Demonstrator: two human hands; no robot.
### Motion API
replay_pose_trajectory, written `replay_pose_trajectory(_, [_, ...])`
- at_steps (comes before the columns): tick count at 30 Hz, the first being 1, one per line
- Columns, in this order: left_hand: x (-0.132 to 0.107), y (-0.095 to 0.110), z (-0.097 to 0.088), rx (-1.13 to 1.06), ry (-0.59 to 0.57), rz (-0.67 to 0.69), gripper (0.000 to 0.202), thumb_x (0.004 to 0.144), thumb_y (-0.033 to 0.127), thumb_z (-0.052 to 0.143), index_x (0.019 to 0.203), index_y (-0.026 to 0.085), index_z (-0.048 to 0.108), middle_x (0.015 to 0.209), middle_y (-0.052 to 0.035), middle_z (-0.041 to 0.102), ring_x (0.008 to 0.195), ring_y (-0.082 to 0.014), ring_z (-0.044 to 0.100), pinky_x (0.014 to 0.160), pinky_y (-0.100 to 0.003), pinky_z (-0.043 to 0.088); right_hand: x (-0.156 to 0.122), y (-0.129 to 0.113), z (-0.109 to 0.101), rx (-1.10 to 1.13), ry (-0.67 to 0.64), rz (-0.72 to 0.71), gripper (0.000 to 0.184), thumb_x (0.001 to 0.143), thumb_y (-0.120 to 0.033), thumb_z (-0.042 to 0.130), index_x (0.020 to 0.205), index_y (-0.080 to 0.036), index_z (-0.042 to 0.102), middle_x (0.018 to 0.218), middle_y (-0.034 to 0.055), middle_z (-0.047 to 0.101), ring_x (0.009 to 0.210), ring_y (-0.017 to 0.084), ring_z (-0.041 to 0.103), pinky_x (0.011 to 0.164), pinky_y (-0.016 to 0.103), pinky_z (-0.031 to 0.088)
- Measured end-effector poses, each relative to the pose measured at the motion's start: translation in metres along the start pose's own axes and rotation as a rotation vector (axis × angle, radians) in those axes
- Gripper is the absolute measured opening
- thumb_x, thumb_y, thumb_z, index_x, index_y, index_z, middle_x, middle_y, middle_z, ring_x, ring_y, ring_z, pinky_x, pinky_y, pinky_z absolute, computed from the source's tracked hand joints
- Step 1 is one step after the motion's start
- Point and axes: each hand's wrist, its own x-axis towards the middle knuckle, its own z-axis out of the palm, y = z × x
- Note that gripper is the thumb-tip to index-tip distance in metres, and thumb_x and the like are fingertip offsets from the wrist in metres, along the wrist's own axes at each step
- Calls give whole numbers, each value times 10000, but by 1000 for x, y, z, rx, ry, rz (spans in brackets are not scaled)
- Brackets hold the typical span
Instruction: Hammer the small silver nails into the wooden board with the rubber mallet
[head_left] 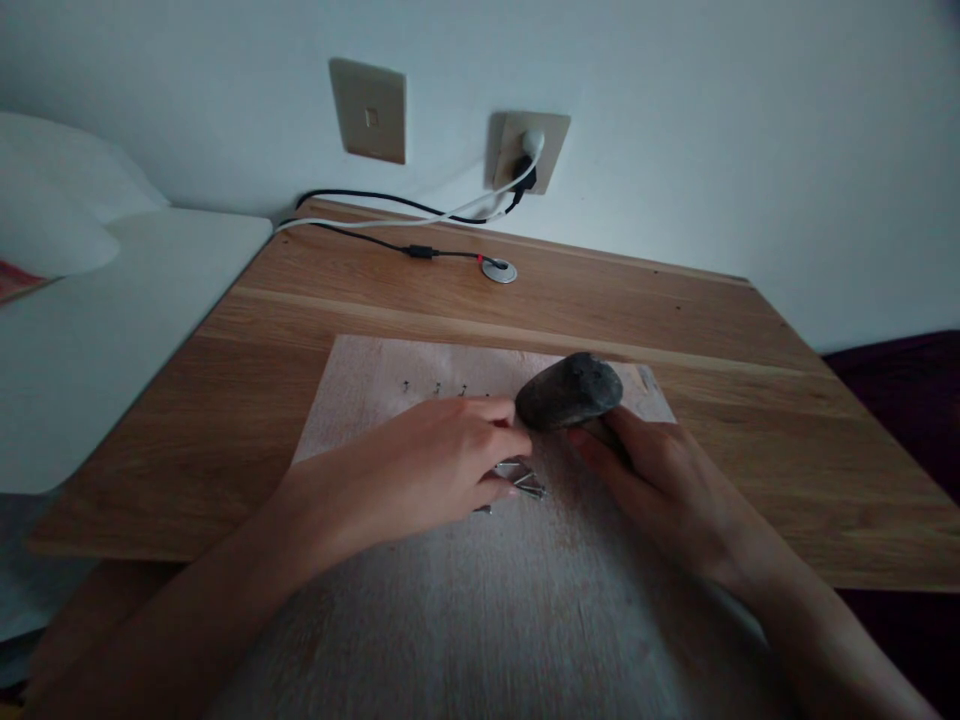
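My right hand point(660, 470) grips a dark grey stone point(570, 390) and holds it just above a pale plywood board point(465, 600). My left hand point(442, 450) rests on the board with its fingertips pinched together right beside the stone; what they pinch is hidden. Under the left fingers lies a small pile of loose nails point(521, 480). A short row of nails point(435, 387) stands driven into the board farther back.
The board lies on a wooden table point(750, 400) against a white wall. Black and white cables point(390, 225) run from a wall socket point(529, 150) to a small round disc point(499, 270). A white surface point(90, 330) and a pillow are at left.
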Motion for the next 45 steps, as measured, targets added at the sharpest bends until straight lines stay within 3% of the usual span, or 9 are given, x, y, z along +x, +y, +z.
replay_pose_trajectory(4, [0,1,0,-7,-7,12,195,923,152,755,1112,200,756,1076,-45,689,912,-188,700,811,-311,522,1,-2,-1,-4,-3,-13,269,1037,-414,474,818,-265,519,641,9,667,558,192,626,553,319,402])
replay_pose_trajectory(10, [-3,-1,-4,-60,-2,38,197,923,75,699,1068,197,754,1091,-36,711,984,-185,700,872,-314,514,1,-2,-1,18,-17,-7,270,1048,-439,465,859,-261,539,678,18,683,613,207,665,580,324,432])
replay_pose_trajectory(14, [-2,-3,-4,-35,4,33,70,945,117,686,934,175,724,985,-35,703,883,-174,679,805,-301,501,1,0,0,4,-5,-20,272,1050,-433,463,841,-267,515,676,17,677,618,210,668,581,326,436])
replay_pose_trajectory(19, [-3,-4,-3,50,7,46,170,1035,123,555,922,167,675,979,-36,677,913,-176,651,833,-315,480,1,0,1,-20,13,-8,278,1038,-444,471,823,-272,511,632,13,659,573,207,643,548,326,410])
replay_pose_trajectory(27, [-20,-9,-22,-23,65,-59,150,1051,143,514,964,198,624,931,-4,685,832,-153,643,736,-283,444,2,-1,-1,-28,-2,-10,281,1040,-447,473,845,-258,549,668,22,682,618,219,678,579,330,427])
replay_pose_trajectory(32, [-15,-4,-21,-102,-9,-9,166,999,103,573,912,201,675,915,-9,726,874,-165,684,768,-286,461,3,-2,-1,-39,7,-21,296,1028,-449,471,791,-276,508,600,3,629,533,200,623,525,328,387])
replay_pose_trajectory(37, [-10,-5,-15,-183,-48,-35,148,896,67,675,904,214,686,788,30,717,719,-141,677,638,-270,414,3,-3,-1,-26,13,-21,283,1017,-439,478,781,-284,494,551,-18,573,472,180,550,498,324,370])
replay_pose_trajectory(45, [-5,-8,-13,-197,-81,-29,172,877,42,646,824,203,673,782,39,710,728,-123,657,668,-267,388,2,-3,-1,-29,10,-15,284,1020,-449,469,798,-276,503,631,15,636,576,214,631,569,337,400])
